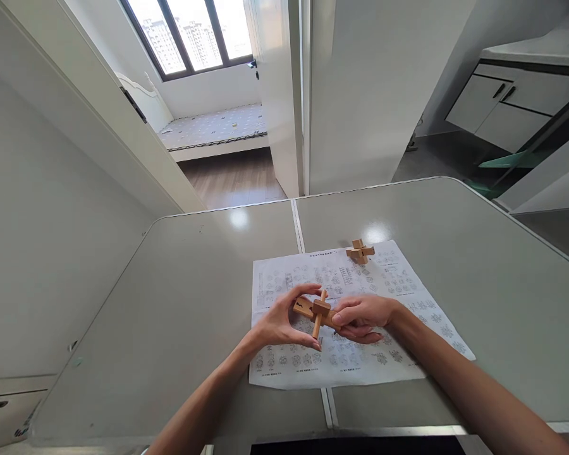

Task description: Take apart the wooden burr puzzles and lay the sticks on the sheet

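Observation:
A wooden puzzle [321, 308] is held between my two hands above a printed sheet. It has a flat piece with dark cut-outs, a block at its middle and a round rod running crosswise. My left hand [284, 319] grips the rod by its two ends, thumb at the near end and forefinger at the far end. My right hand [360, 316] pinches the right end of the flat piece between thumb and fingers. The printed instruction sheet [284, 373] lies under both hands, covered with small diagrams.
Another wooden burr puzzle [360, 251] rests on the sheet's far edge. The grey table [194, 284] has a seam [297, 227] across it and a pale rim. Beyond are an open door [279, 95], a bed [218, 129] and white cabinets [512, 104].

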Action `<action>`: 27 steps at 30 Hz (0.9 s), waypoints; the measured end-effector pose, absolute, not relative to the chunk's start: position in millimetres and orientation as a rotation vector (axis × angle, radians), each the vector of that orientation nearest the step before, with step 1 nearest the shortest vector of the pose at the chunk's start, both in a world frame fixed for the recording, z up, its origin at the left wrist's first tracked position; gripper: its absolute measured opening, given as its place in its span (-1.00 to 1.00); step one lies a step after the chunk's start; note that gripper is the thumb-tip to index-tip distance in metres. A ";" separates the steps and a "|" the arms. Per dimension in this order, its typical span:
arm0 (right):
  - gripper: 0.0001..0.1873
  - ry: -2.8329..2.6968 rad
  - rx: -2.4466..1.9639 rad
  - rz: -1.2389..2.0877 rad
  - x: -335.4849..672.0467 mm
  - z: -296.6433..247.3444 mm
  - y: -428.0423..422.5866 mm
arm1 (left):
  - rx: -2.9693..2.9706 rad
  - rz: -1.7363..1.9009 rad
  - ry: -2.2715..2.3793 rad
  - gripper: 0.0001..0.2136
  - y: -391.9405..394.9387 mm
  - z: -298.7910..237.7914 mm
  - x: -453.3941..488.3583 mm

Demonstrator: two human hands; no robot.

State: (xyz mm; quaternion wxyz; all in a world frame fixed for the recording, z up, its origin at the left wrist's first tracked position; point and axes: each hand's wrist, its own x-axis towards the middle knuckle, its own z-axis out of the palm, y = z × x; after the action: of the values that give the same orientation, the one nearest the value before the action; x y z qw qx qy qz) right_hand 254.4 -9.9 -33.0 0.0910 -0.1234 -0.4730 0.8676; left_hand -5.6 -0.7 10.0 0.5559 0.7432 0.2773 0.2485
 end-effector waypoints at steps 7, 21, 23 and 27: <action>-0.42 -1.439 -0.349 2.583 253.7 -33.2 -9.5 | 1.759 0.574 0.638 0.01 -1.5 10.4 -5.2; -0.47 -1.444 -0.398 2.573 254.9 -32.5 -10.1 | 1.737 0.618 0.563 -0.15 0.4 10.8 -5.1; -0.48 -1.444 -0.399 2.566 255.1 -34.5 -10.0 | 1.722 0.632 0.528 -0.25 1.1 11.2 -4.1; -0.50 -1.435 -0.407 2.552 255.3 -36.5 -10.8 | 1.694 0.629 0.515 -0.32 2.2 8.8 -4.3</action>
State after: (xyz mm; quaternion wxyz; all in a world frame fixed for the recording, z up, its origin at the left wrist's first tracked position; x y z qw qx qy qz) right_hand 255.3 -10.8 -36.5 0.0928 -0.1372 -0.4835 0.8595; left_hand -4.3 2.2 8.8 0.5901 0.7278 0.2214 0.2703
